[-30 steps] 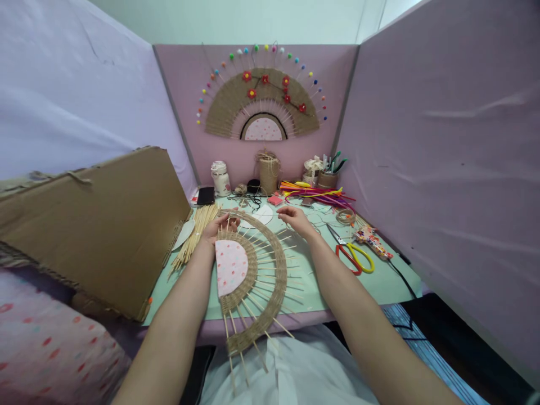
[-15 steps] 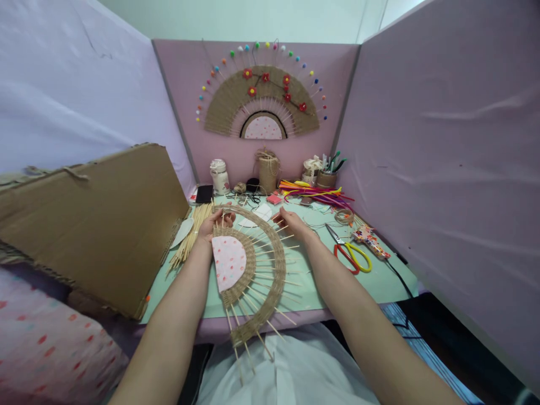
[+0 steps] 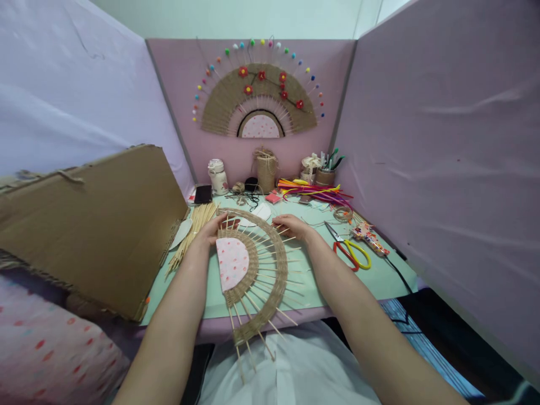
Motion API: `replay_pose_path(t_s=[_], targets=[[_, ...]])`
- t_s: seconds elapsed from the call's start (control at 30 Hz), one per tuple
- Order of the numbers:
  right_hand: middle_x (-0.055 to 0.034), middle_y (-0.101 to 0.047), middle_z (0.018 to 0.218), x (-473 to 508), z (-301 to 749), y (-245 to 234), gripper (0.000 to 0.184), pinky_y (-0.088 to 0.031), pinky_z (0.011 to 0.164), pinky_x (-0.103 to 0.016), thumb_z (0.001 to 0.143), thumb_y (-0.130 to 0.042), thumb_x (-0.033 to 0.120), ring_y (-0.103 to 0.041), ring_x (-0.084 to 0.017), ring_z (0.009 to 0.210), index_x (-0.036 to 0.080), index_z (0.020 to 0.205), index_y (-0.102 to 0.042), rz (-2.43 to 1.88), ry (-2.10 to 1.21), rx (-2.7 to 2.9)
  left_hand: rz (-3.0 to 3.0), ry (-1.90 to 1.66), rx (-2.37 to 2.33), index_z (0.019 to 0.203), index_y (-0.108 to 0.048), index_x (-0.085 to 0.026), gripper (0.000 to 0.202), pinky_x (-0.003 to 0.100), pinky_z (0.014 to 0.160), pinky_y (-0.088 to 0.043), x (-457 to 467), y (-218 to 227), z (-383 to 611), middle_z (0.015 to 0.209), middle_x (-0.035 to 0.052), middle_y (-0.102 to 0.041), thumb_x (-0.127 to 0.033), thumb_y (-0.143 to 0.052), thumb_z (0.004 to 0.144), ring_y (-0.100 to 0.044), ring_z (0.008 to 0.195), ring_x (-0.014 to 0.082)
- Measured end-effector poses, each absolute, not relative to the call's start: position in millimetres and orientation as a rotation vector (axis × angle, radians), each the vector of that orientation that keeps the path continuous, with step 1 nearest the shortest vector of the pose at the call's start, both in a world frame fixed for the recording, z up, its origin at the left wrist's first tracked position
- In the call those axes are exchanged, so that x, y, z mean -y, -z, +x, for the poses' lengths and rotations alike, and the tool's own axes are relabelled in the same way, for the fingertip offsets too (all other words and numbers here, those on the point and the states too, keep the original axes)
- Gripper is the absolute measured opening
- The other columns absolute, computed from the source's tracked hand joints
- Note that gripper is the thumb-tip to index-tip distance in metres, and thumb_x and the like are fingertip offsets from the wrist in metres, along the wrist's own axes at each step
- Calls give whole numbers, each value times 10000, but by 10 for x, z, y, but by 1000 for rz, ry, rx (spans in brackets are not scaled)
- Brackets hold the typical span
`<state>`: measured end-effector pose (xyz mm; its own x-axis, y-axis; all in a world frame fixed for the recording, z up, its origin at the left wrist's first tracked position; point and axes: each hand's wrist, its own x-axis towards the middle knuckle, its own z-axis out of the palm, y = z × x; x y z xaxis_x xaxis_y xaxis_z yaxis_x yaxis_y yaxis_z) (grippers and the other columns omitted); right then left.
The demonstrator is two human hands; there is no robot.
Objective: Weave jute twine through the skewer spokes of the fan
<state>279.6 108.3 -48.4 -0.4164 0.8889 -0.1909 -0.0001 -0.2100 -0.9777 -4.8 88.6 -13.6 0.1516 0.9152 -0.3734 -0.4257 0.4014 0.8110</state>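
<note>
A half-round fan of wooden sticks woven with jute twine (image 3: 270, 270), with a pink dotted half-disc at its centre (image 3: 231, 262), lies on the green table top and juts over the near edge. My left hand (image 3: 214, 227) grips the fan's far left corner, fingers curled round the sticks. My right hand (image 3: 290, 225) rests on the outer jute band at the far right, fingers pinched at the stick ends.
A big cardboard sheet (image 3: 93, 219) leans at the left. A bundle of loose sticks (image 3: 194, 225) lies beside it. Scissors (image 3: 349, 253) and a printed tool (image 3: 370, 236) lie right. Jar, twine spool, cup and coloured pipe cleaners (image 3: 314, 192) line the back. A finished fan (image 3: 258, 101) hangs on the wall.
My right hand has drawn in from the table onto the fan's outer band. The fan has turned slightly under both hands. The left hand stays at its corner.
</note>
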Motion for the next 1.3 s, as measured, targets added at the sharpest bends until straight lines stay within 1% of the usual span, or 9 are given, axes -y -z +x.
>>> replay_pose_path(t_s=[0.13,0.2,0.3,0.4,0.53,0.7,0.83,0.93,1.3], targets=[[-18,-581,578,-1119,2868,452,249,-342,434,-201,719,-641,406,-480,-94,465,159,723,-609,-1113,-1673,1275,708,-913,-1010,983,-633,-101,268,336,588,-553,-795,139,-25,761,130,-708,-312,-574,828,-686,632,234],[-17,-572,574,-1146,2904,443,259,-344,440,-206,726,-623,419,-471,-96,468,161,721,-597,-1100,-1646,1203,735,-900,-1020,949,-644,-100,206,315,595,-555,-744,146,24,731,121,-712,-243,-610,805,-686,620,223],[-16,-565,589,-1176,2947,424,292,-354,459,-209,745,-594,462,-464,-98,482,170,738,-592,-1094,-1593,1142,799,-912,-1016,948,-648,-84,192,306,619,-562,-693,147,107,782,149,-722,-127,-643,760,-694,650,225],[-28,-576,636,-1169,2975,375,420,-366,480,-218,779,-500,588,-470,-104,505,182,781,-608,-1071,-1567,1153,825,-967,-1002,989,-643,-69,252,298,597,-565,-683,128,134,769,154,-723,-88,-652,738,-693,617,225],[-52,-602,707,-1113,2975,290,627,-389,518,-231,785,-328,731,-512,-123,571,194,857,-644,-952,-1551,1212,784,-1044,-1024,1051,-625,-54,296,292,548,-562,-689,98,90,682,139,-713,-122,-634,763,-680,548,221],[-42,-567,653,-1101,2927,277,624,-370,513,-224,760,-398,730,-478,-110,550,166,812,-661,-872,-1471,1211,779,-1104,-1025,1061,-621,-39,291,286,507,-556,-682,68,61,663,135,-711,-110,-599,780,-674,521,221],[-7,-478,548,-1154,2909,310,617,-321,480,-224,729,-438,739,-408,-96,500,159,735,-650,-862,-1346,1234,752,-1162,-1001,1105,-610,-36,330,302,559,-573,-697,57,39,708,140,-720,-107,-593,783,-688,568,231],[18,-442,523,-1187,2921,322,586,-293,465,-221,693,-504,727,-378,-84,480,163,743,-654,-815,-1308,1216,733,-1173,-983,1139,-597,-43,371,302,570,-577,-716,70,12,728,141,-724,-108,-606,774,-693,583,233],[28,-411,539,-1191,2936,353,563,-232,427,-211,697,-533,695,-321,-61,457,159,788,-682,-824,-1209,1229,768,-1187,-1044,1128,-595,-43,355,274,491,-550,-753,97,10,684,125,-718,-105,-595,779,-677,526,221]])
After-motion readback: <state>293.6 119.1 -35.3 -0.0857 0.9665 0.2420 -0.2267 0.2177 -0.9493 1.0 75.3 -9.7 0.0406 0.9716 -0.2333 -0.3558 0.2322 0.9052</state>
